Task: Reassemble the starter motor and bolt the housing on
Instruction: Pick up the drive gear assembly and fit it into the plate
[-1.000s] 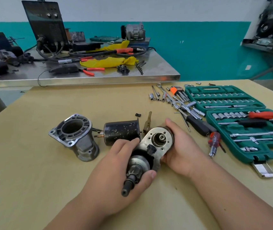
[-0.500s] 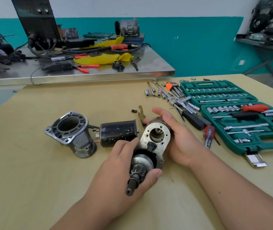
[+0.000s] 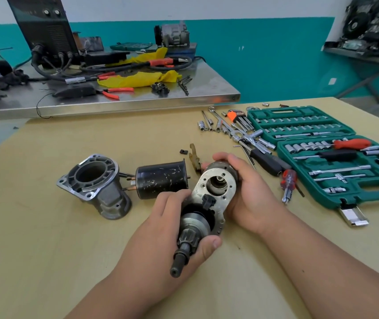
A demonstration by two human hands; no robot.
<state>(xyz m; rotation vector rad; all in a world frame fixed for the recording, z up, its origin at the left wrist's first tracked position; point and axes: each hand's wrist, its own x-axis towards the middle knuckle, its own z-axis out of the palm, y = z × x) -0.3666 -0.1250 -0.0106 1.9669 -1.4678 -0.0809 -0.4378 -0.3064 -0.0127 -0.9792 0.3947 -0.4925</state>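
**Head view: core held in both hands, housing not yet fitted.** My left grip (image 3: 160, 231) is clenched round the drive shaft (image 3: 185, 247), with the thumb across its toothed end and the fingers up against the end plate (image 3: 216, 187). My right grip (image 3: 250, 192) grasps the round motor body behind the plate, fingers curled over its top. The two hold the starter core over the middle of the worktop (image 3: 68, 261), shaft pointing toward the near edge. I cannot tell whether its back rests on the wood. The plate's upper bore stands open.

**Loose parts.**
- The aluminium housing (image 3: 96, 180) stands mouth-up toward the left edge.
- The black can (image 3: 162, 178) lies on its side between the housing and the core, copper studs facing the housing.
- The brass-coloured fork lever (image 3: 194, 155) and a small black block (image 3: 183, 151) lie just beyond my right fingertips, toward the far edge.
- The open socket case (image 3: 336, 162) runs along the right edge.
- Loose sockets and wrenches (image 3: 236, 132) sit near the far right corner.
- A screwdriver (image 3: 287, 183) lies beside my right wrist.

**Step in hand (my judgement).** I am seating and checking the shaft in the plate, about midway through the task. I can pick out no housing bolts.

**Next move calls for.**
1. One grip lets go while the other steadies the core.
2. The freed grip fetches the fork lever or the black can and lines it up with the open bore.
3. The lever probably has to engage before the housing slides over the shaft.
4. Bolts and a matching socket come last.
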